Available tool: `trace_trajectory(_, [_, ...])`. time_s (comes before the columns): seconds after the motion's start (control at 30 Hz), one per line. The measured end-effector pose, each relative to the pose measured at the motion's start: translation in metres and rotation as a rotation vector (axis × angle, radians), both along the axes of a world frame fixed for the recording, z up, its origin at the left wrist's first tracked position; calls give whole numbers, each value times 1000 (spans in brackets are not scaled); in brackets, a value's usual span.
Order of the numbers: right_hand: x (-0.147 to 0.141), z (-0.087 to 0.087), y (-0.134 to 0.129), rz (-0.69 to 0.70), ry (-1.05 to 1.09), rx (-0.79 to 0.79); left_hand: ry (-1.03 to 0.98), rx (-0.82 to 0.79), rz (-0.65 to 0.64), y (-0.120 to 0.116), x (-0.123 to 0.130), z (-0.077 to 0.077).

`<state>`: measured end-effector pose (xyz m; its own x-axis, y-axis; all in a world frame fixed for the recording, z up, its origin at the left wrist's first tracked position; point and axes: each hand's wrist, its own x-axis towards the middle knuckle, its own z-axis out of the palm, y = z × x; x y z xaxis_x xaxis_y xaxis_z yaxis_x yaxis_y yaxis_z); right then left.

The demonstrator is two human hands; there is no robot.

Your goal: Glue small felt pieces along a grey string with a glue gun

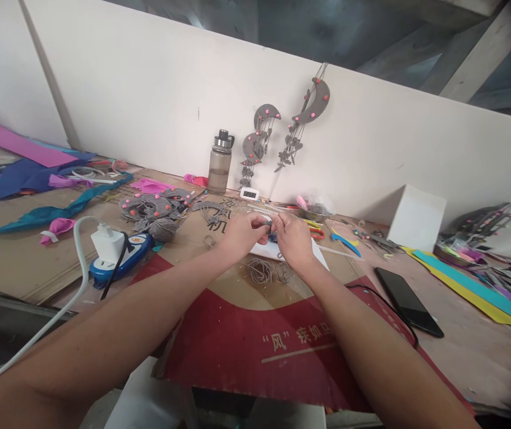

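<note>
My left hand point(245, 234) and my right hand point(293, 239) meet over the middle of the cardboard, fingertips pinched close together. Between them is something small and dark, too small to make out. A bit of dark blue shows just below the fingers. Under my hands lies a white sheet point(320, 255), partly hidden by them. In front of it is a loose coil of grey cord point(259, 271). Scissors with red and yellow handles point(315, 231) lie just beyond my right hand.
A phone point(408, 301) lies at right, a blue power strip point(121, 259) with a white charger at left. Behind stand a bottle point(220, 164) and small white clock point(249, 193). Grey moon-shaped hangings point(315, 101) hang on the wall. Felt strips point(474, 286) lie far right.
</note>
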<state>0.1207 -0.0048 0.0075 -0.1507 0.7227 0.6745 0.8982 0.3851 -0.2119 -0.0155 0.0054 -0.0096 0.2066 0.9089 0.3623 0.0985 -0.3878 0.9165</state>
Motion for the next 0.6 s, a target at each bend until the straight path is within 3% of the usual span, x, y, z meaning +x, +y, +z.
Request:
trace_trajectory(0.37, [0,0,0,-7,-47,-13,53,-11,-28,-2,-2,3])
trace_trajectory(0.6, [0,-3,0,-39,-178,9,160,114,36,-3,-3,4])
